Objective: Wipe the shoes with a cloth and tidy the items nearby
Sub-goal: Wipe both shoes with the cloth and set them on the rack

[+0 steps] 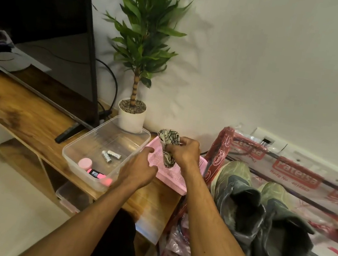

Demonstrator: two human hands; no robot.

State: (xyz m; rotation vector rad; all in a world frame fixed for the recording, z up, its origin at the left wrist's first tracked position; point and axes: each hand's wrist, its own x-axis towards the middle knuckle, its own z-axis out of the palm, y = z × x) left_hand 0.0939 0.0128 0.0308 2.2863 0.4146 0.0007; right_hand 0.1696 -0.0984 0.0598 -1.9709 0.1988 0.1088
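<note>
My right hand (184, 152) pinches the bunched cloth (169, 141) over the pink basket (176, 177), whose rim my left hand (140, 167) holds; the shoes (261, 207) sit lower right, toes toward the wall, nearer my right hand.

Cloth (168, 147): grey-and-white patterned, bunched into a wad, gripped in the right hand (184, 152), tail hanging into the pink basket (176, 177).
Shoes (260, 211): pair with olive toes and dark grey collars, upright side by side on the plastic-wrapped rack (302, 171), toes to the wall.
Pink basket: mesh, at the table's (34, 114) right edge.
Clear tub (87, 137): just left of the basket, holds two batteries (111, 155), pink jar (85, 163) and pink highlighter (99, 176).
</note>
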